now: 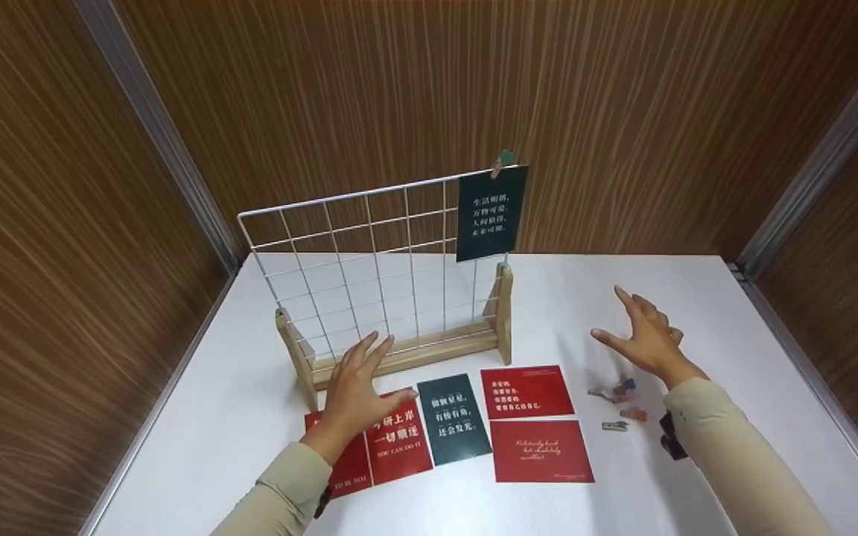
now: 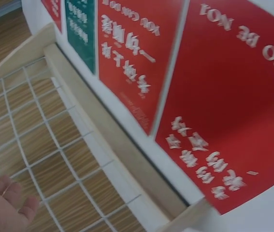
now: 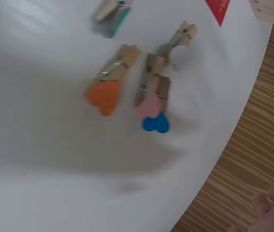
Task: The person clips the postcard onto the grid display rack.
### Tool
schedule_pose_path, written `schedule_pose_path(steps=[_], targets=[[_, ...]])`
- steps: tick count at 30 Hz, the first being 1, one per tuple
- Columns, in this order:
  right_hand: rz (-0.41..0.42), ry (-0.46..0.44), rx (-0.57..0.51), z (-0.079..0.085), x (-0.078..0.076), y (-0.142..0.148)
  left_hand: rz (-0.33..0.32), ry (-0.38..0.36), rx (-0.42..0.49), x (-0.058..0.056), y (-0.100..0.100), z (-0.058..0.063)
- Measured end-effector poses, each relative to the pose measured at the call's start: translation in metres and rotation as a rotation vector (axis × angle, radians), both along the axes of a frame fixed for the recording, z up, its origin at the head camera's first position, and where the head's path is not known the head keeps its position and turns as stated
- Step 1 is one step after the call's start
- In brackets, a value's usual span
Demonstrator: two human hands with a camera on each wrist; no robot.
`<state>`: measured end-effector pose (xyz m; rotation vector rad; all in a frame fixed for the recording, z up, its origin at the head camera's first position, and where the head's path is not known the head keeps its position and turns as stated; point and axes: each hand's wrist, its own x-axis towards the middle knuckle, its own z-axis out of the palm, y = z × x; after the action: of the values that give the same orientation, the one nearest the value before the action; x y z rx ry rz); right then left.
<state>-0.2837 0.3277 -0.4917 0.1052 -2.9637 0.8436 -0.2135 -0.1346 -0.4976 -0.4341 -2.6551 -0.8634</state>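
My left hand (image 1: 358,394), fingers spread and holding nothing, hovers in front of the wire grid (image 1: 347,196) and partly covers two red cards (image 1: 399,450). Beside these lie a dark green card (image 1: 455,420) and two more red cards (image 1: 541,450), one above the other. A green-topped clothespin (image 1: 502,162) fastens another dark green card (image 1: 490,216) at the grid's upper right corner. My right hand (image 1: 649,339) is raised above the table near loose clothespins (image 1: 614,426), thumb and fingers apart with nothing between them. Heart tops, one orange (image 3: 105,96), show in the right wrist view.
The grid stands in a wooden base (image 1: 429,350) with upright end pieces (image 1: 504,313), behind the row of cards. The white table (image 1: 593,279) meets wood-patterned panels (image 1: 369,82) at the back and sides. Metal strips (image 1: 168,134) run along the panel corners.
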Motion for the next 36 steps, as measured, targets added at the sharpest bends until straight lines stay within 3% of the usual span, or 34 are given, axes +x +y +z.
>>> schedule_pose_path(steps=[7, 22, 36], targets=[[-0.010, -0.040, 0.003, -0.018, 0.014, 0.012, 0.018, -0.071, 0.005, 0.005, -0.007, -0.014], [0.013, -0.109, -0.022, -0.046, 0.038, 0.027, 0.060, -0.108, 0.057, 0.016, -0.034, -0.046], [0.061, -0.092, -0.074, -0.050, 0.043, 0.030, 0.101, -0.166, 0.154, 0.019, -0.057, -0.064]])
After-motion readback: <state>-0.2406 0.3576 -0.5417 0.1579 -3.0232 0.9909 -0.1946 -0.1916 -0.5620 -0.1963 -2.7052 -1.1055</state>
